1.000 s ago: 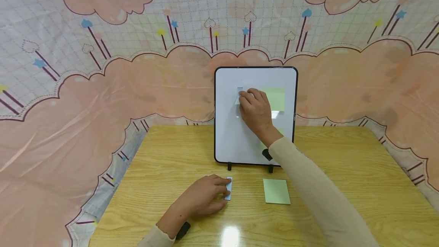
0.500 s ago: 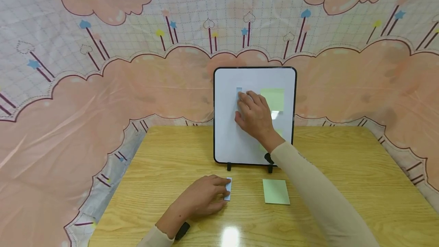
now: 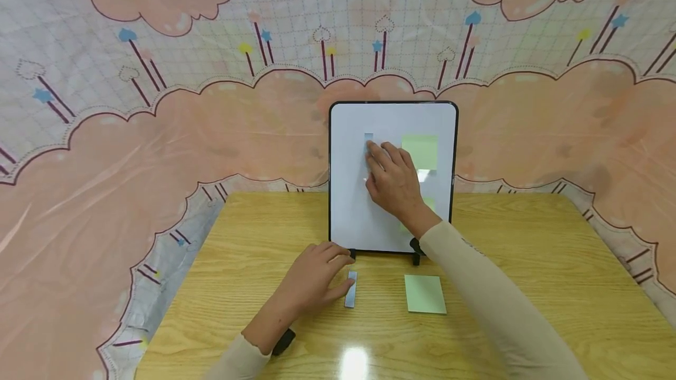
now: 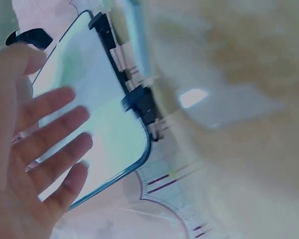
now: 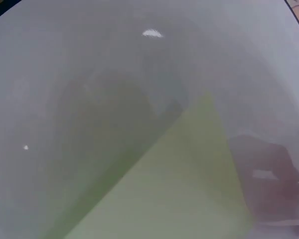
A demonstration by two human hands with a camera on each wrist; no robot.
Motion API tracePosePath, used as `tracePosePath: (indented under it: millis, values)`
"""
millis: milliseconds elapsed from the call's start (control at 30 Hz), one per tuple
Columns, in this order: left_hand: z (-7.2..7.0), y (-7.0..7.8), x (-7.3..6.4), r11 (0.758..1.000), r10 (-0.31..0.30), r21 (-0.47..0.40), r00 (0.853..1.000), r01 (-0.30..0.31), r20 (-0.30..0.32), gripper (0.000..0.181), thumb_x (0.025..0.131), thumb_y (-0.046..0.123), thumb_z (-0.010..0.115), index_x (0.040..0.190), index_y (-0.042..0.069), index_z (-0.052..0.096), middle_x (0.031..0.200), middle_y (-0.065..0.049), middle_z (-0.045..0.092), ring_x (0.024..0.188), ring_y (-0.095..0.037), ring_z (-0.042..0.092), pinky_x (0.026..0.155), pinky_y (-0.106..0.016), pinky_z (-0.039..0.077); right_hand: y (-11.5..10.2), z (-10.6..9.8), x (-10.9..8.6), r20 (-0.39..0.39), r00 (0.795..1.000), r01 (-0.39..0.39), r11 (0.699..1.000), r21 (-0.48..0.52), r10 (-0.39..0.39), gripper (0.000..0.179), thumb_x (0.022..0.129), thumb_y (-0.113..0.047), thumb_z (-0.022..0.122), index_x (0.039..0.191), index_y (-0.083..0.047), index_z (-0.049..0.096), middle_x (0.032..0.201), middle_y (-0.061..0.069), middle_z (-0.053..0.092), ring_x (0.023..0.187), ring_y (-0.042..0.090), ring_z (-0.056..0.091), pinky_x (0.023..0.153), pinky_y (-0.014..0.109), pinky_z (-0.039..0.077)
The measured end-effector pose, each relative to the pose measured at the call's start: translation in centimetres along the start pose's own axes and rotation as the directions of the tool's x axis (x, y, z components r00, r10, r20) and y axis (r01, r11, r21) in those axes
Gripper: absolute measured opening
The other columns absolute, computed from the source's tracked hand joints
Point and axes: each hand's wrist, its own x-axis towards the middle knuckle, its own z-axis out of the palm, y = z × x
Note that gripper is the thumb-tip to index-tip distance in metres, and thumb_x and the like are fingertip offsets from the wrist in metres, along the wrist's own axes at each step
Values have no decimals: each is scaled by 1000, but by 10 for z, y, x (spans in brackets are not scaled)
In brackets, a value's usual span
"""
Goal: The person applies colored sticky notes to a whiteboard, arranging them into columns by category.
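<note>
In the head view, my right hand (image 3: pixel 393 179) is at the whiteboard (image 3: pixel 345 216), with its fingertips on a narrow blue sticky strip (image 3: pixel 368 136) near the upper left. The fingers cover the strip's lower part. My left hand (image 3: pixel 317 274) is over the table, fingers spread and bent a little, holding nothing. Its thumb tip overlaps the upper part of a slim blue sticky-note pad (image 3: pixel 350 298) lying on the table. The left wrist view shows the same hand (image 4: pixel 50 144) with its fingers apart.
A green sticky note (image 3: pixel 425 151) is on the board's upper right, another (image 3: pixel 430 203) is mostly behind my right wrist. A green sticky-note pad (image 3: pixel 425 295) lies in front of the board. Small black feet (image 3: pixel 416 260) support the board on the wooden table (image 3: pixel 528 286).
My left hand has lifted its fingers off the slim blue pad and shifted toward the board. My right fingers have flattened the strip, whose lower end stood out a second ago.
</note>
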Motion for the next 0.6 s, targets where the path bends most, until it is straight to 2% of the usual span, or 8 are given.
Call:
tracePosePath:
  millis: [167, 333, 433, 567, 600]
  values:
    - [-16, -7, 19, 999, 12, 44, 990, -5, -139, 40, 98, 41, 75, 128, 14, 74, 128, 0, 69, 125, -22, 62, 95, -43, 54, -1, -1, -2, 17, 1000, -5, 1000, -2, 5, 42, 96, -15, 64, 134, 0, 72, 149, 11, 62, 132, 34, 54, 108, 49, 43]
    - [-28, -15, 38, 997, 17, 75, 979, -2, -204, 44, 101, 41, 69, 136, 14, 70, 136, -3, 68, 133, -26, 59, 103, -49, 52, -2, -2, -4, 14, 1000, 1, 1000, 1, -1, 43, 96, -12, 59, 136, 1, 71, 151, 12, 61, 132, 34, 54, 107, 50, 43]
    - [-31, -21, 50, 995, 44, 97, 963, -19, -265, 48, 102, 41, 67, 140, 12, 68, 140, -5, 67, 137, -28, 58, 104, -51, 53, -2, -2, -5, 17, 1000, 1, 1000, -6, -1, 43, 96, -11, 59, 136, 1, 70, 151, 11, 61, 131, 34, 55, 106, 50, 43]
    - [-34, -30, 67, 989, 96, 136, 931, -51, -352, 53, 101, 40, 67, 145, 10, 64, 143, -8, 65, 140, -30, 56, 104, -53, 53, -2, -3, -7, 29, 1000, 1, 1000, -20, 0, 44, 95, -13, 62, 137, 0, 70, 151, 11, 60, 132, 34, 55, 106, 50, 44]
    - [-36, -32, 72, 989, 102, 141, 928, -54, -358, 54, 101, 41, 66, 146, 10, 63, 145, -8, 64, 141, -30, 55, 107, -53, 51, -2, -2, -8, 26, 1000, 1, 1000, -21, -1, 44, 95, -14, 63, 137, 0, 70, 151, 11, 61, 131, 34, 56, 105, 50, 44]
